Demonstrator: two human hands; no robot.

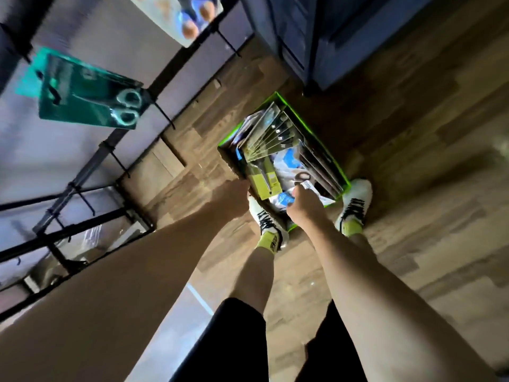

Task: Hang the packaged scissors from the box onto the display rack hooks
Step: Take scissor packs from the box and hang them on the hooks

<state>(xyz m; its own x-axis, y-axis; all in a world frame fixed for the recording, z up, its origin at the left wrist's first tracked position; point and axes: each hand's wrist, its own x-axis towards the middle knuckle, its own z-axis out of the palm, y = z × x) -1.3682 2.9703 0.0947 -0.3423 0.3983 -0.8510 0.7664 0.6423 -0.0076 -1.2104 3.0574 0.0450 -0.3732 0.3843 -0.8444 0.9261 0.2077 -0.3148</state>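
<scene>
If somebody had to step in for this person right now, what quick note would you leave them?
Right hand: down in the box, gripping a white and blue scissors pack.
Left hand: at the box's near left edge; its fingers are hidden, so its grip is unclear.
Green-edged box: on the floor between the feet, holding many packs.
Done: one teal scissors pack hangs on the display rack; another pack hangs at the top edge of the view.
Left: lift the gripped pack out, hang it on a free hook, then do the rest.
</scene>
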